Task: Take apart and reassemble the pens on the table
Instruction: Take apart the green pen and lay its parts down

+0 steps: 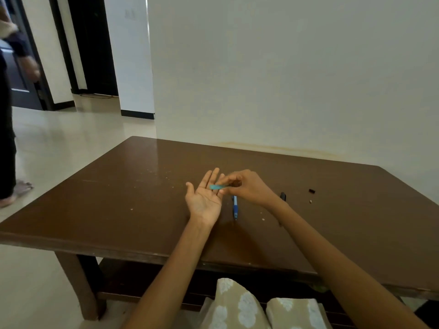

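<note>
Pinching slim teal piece (218,186), seemingly plastic

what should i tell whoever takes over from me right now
Left hand: open, palm up over the table.
Right hand: pinching a small light-blue pen part above the left palm.
On the table: blue pen beside the left hand; black pen piece by the right wrist; small black piece and tiny pale piece farther right.
Done: at least one pen is apart.
Left: reassemble the loose parts; the blue pen looks untouched.
</note>
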Available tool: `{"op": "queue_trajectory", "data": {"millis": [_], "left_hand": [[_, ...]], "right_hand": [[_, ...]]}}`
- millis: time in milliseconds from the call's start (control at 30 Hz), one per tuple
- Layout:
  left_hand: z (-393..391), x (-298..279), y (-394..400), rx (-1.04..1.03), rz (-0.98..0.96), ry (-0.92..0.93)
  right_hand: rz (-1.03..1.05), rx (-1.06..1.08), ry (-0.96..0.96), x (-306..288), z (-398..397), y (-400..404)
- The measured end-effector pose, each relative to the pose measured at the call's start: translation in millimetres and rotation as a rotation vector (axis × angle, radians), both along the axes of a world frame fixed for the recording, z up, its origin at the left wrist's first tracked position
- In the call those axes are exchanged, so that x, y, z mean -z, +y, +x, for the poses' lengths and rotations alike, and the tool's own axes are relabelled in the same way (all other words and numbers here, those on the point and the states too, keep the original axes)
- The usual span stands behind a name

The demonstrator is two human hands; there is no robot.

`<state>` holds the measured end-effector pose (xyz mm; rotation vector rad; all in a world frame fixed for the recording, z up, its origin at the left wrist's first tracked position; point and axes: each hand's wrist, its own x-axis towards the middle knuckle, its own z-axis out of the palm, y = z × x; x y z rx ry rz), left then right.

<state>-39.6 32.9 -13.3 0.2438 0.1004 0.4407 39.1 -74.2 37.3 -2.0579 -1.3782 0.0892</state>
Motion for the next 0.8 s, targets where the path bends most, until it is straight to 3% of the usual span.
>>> {"op": "queue_trajectory", "data": {"millis": [300, 800], "left_hand": [[-1.2, 3.9, -3.1, 0.031, -0.068, 0.017], [-2.2, 2.9, -5.0, 0.05, -0.069, 0.049]], "right_hand": [[-0.256, -0.006, -0.502, -16.9, -6.0, 5.5], [-0.258, -0.014, -0.659, -23.8, -10.5, 8.6]]}}
